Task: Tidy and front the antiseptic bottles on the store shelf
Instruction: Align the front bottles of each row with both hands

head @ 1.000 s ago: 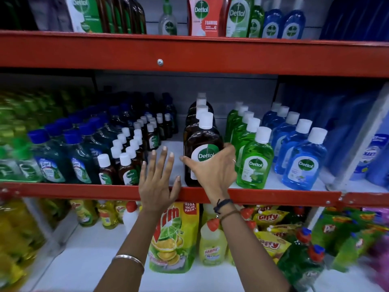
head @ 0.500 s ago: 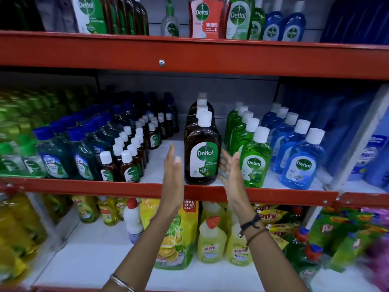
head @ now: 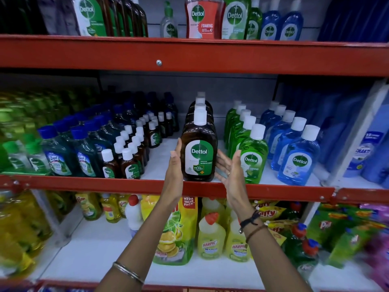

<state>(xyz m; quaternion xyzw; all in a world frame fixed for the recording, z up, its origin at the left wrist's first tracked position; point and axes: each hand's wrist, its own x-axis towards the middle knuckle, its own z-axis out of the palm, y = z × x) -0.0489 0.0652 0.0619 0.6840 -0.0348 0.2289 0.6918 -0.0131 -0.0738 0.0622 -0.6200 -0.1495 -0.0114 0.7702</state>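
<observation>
A large brown Dettol antiseptic bottle (head: 199,152) with a white cap stands upright at the front edge of the middle red shelf (head: 273,191), label facing me, heading a row of like bottles behind it. My left hand (head: 175,165) is flat against its left side, fingers straight up. My right hand (head: 228,169) is open just to its right, palm turned toward the bottle, fingers spread, between it and the green Dettol bottles (head: 251,153). Neither hand grips anything.
Small brown Dettol bottles (head: 130,159) stand in rows to the left, with dark blue-capped bottles (head: 54,152) beyond. Blue Dettol bottles (head: 299,157) line the right. The shelf above carries more Dettol products (head: 202,17); the lower shelf has yellow cleaner bottles (head: 211,239) and a pouch.
One second ago my right hand held the big brown bottle's front and my left lay on the shelf. Both hands now flank the bottle, which stands square with its label forward.
</observation>
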